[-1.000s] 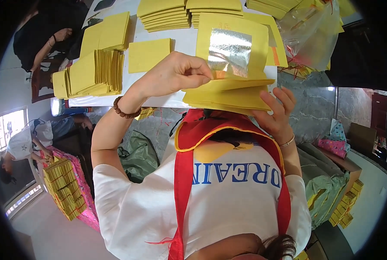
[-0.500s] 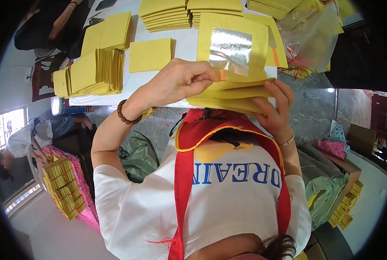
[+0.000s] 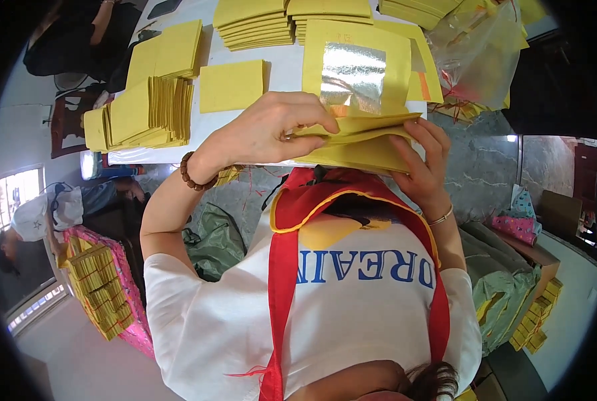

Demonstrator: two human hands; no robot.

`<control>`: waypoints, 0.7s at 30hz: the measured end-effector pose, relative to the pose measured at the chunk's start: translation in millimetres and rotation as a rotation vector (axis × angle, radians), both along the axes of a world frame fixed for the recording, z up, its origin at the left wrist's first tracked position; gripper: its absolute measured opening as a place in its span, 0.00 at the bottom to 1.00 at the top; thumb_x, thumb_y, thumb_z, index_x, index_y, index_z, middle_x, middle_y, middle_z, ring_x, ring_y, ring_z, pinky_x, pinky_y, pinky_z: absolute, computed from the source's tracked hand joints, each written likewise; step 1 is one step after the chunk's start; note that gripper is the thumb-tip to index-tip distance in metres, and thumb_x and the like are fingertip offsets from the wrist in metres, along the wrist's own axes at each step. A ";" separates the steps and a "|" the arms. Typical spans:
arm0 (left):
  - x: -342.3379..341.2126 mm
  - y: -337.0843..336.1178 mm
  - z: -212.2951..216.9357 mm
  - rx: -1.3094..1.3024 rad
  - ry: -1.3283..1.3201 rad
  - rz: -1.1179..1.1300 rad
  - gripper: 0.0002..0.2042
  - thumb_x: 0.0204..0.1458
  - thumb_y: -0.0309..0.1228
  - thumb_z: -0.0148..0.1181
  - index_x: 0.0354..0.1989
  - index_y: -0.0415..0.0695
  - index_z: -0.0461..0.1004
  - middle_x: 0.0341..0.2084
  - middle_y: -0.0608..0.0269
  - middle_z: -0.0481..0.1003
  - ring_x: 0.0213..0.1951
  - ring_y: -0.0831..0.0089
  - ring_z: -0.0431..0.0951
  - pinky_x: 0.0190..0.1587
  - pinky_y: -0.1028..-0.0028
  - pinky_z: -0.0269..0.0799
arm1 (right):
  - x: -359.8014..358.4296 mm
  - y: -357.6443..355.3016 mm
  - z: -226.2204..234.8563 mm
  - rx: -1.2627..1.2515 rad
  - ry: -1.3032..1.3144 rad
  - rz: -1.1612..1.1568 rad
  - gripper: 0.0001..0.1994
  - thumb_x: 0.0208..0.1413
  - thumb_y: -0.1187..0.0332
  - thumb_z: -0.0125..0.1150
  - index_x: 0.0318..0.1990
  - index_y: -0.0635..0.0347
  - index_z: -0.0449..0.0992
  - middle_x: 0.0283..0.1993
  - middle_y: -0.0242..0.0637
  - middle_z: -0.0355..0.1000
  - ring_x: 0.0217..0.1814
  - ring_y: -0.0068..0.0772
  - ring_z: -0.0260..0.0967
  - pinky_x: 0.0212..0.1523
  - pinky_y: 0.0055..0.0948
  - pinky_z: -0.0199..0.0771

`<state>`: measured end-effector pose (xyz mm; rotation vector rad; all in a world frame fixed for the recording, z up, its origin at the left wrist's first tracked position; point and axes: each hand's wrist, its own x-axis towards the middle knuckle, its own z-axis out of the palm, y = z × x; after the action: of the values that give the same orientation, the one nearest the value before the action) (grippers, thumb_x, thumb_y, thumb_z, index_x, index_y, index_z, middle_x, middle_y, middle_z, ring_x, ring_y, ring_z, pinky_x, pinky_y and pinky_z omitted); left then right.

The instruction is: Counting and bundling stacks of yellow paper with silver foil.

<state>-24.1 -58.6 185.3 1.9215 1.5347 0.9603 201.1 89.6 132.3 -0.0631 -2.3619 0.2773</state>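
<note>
Yellow paper sheets [image 3: 358,148], partly folded over, lie at the table's near edge between my hands. My left hand [image 3: 272,127] has its thumb and fingers closed about the left end of the fold. At the right end, my right hand [image 3: 424,155] grips the paper, thumb below and fingers behind. Just beyond the fold lies a flat yellow sheet with a silver foil square [image 3: 354,75] on it. Left of it sits a folded yellow packet [image 3: 232,87], near my left wrist. The undersides of the held sheets are hidden.
Fanned yellow packets [image 3: 148,110] stand at the table's left, with taller stacks [image 3: 255,25] at the back. A clear plastic bag [image 3: 475,57] sits at the back right. One person [image 3: 38,214] is at the far left, another [image 3: 71,40] at the upper left. Green sacks [image 3: 499,287] stand right.
The paper between my hands has folded over further, its upper layer now bulging. My left fingers have shifted slightly left and down; my right hand stays at the right edge.
</note>
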 end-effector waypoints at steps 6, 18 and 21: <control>-0.6 -0.2 -1.1 -0.011 0.040 0.011 0.08 0.43 0.22 0.57 0.34 0.39 0.73 0.27 0.57 0.73 0.29 0.62 0.73 0.31 0.70 0.67 | 0.2 0.6 0.3 -0.003 -0.003 0.011 0.22 0.27 0.77 0.60 0.39 0.55 0.75 0.50 0.34 0.64 0.54 0.39 0.59 0.51 0.36 0.60; -0.2 3.0 -4.5 0.052 0.102 -0.047 0.07 0.44 0.22 0.55 0.34 0.40 0.72 0.25 0.58 0.70 0.28 0.61 0.71 0.30 0.69 0.66 | 1.2 3.4 -6.3 0.000 0.050 0.027 0.15 0.29 0.76 0.63 0.31 0.51 0.74 0.53 0.36 0.62 0.55 0.43 0.57 0.52 0.37 0.59; 0.3 2.7 -8.2 0.055 0.112 -0.050 0.08 0.44 0.23 0.57 0.34 0.40 0.72 0.24 0.58 0.70 0.28 0.62 0.71 0.29 0.70 0.66 | 3.0 4.0 -6.3 -0.018 0.040 0.016 0.16 0.29 0.75 0.63 0.32 0.50 0.75 0.54 0.37 0.61 0.55 0.43 0.56 0.52 0.37 0.59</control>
<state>-23.8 -55.8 177.0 2.0742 1.5284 0.8950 204.1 93.7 126.0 -0.0464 -2.3214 0.3044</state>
